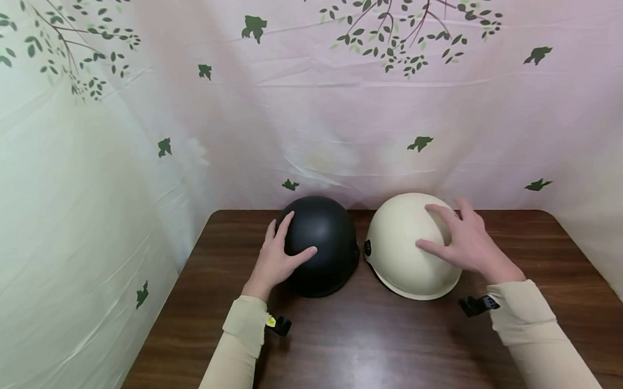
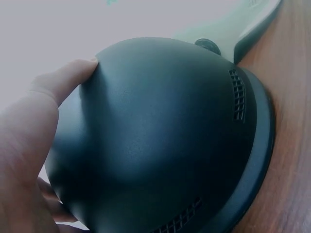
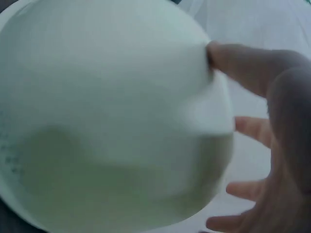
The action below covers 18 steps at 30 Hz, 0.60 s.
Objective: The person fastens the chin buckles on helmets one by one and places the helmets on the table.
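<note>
Two arms in tan sleeves, the left sleeve [image 1: 227, 363] and the right sleeve [image 1: 541, 338], reach over a brown wood table [image 1: 325, 352]. By each wrist is a small black gadget, one on the left [image 1: 281, 326] and one on the right [image 1: 478, 305].

The left hand [image 1: 274, 264] is spread wide at the near left side of a black helmet [image 1: 324, 229]. Its thumb looks to touch the smooth round top; I can't tell if all its fingers touch. The right hand [image 1: 467, 242] is spread wide too, at the right side of a cream helmet [image 1: 395, 231]. Its thumb also looks to touch, and its other fingers are very near.

Both helmets sit round side up near the back of the table, just beside each other, black on the left. The black one has little grid holes [image 2: 238, 96] near its rim. The cream one has a black knob [image 1: 368, 248] facing the black one.

Behind the table hangs a pale cloth [image 1: 329, 123] with green birds [image 1: 420, 144] and leafy branches [image 1: 397, 19] on it.
</note>
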### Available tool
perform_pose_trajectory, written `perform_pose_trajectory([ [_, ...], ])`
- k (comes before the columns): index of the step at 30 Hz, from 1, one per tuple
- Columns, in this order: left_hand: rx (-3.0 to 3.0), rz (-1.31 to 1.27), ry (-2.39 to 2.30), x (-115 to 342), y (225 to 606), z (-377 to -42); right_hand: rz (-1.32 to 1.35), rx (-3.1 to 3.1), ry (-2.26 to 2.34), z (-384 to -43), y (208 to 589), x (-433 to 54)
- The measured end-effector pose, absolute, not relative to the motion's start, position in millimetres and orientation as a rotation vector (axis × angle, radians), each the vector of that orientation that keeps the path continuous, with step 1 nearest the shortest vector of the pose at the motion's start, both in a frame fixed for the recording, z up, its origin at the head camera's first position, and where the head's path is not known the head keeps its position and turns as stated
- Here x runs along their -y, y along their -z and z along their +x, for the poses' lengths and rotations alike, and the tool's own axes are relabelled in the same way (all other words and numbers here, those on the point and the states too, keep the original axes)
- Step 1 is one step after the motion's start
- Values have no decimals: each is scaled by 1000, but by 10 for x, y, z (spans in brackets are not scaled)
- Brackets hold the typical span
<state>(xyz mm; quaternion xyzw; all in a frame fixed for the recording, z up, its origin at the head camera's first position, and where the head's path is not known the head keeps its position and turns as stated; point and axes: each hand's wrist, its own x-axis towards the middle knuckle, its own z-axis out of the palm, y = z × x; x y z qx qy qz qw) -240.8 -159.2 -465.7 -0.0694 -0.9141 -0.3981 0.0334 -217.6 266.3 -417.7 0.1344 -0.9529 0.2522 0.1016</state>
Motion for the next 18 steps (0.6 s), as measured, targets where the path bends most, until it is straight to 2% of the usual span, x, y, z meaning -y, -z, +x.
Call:
perform_pose_trajectory([
  [11,2791,-226,1219,1567,4618,-2484,391,2860,-862,-2162,4326,-2737],
  [18,2645,-266,1134,1439,4526,-2350,388,2867,-878,-2132,4318,-2744],
])
